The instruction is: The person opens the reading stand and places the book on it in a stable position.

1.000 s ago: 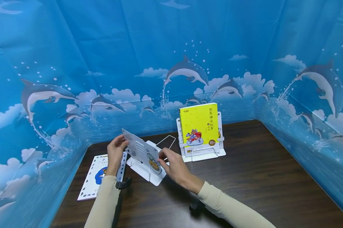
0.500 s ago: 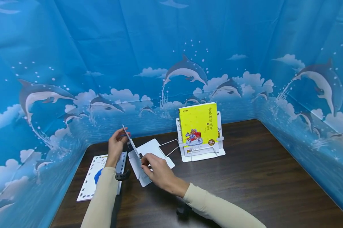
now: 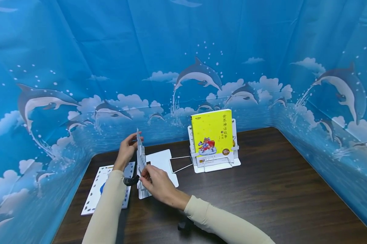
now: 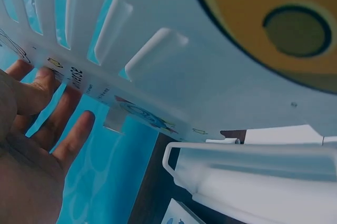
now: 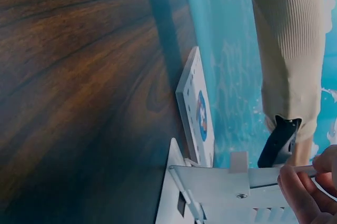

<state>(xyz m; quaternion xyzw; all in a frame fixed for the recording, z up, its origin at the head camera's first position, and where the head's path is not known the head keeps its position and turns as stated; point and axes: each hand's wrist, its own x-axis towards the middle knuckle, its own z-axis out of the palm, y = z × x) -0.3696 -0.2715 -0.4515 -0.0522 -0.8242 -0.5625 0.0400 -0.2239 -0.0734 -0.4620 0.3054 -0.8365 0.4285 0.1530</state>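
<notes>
A white metal book stand with a slotted, cartoon-printed back panel (image 3: 141, 157) stands steeply upright, seen nearly edge-on in the head view. Its flat white base plate (image 3: 162, 163) lies on the table behind it, a wire loop sticking out to the right. My left hand (image 3: 127, 149) holds the panel's far edge, thumb and fingers at its rim in the left wrist view (image 4: 31, 113). The near edge is pinched by my right hand (image 3: 159, 184), whose fingers (image 5: 300, 195) curl at the rim. A white front ledge (image 4: 253, 182) shows below the panel.
A white-bordered book with a blue picture (image 3: 90, 196) lies flat on the dark wooden table (image 3: 263, 189), partly under the left forearm. A yellow book (image 3: 212, 132) leans on a second white stand (image 3: 236, 157) to the right. A blue dolphin-print curtain (image 3: 159, 84) surrounds the table.
Both hands have turned the stand so its panel swung from facing me to edge-on. The right hand moved left, and the base plate and wire loop now lie to the panel's right.
</notes>
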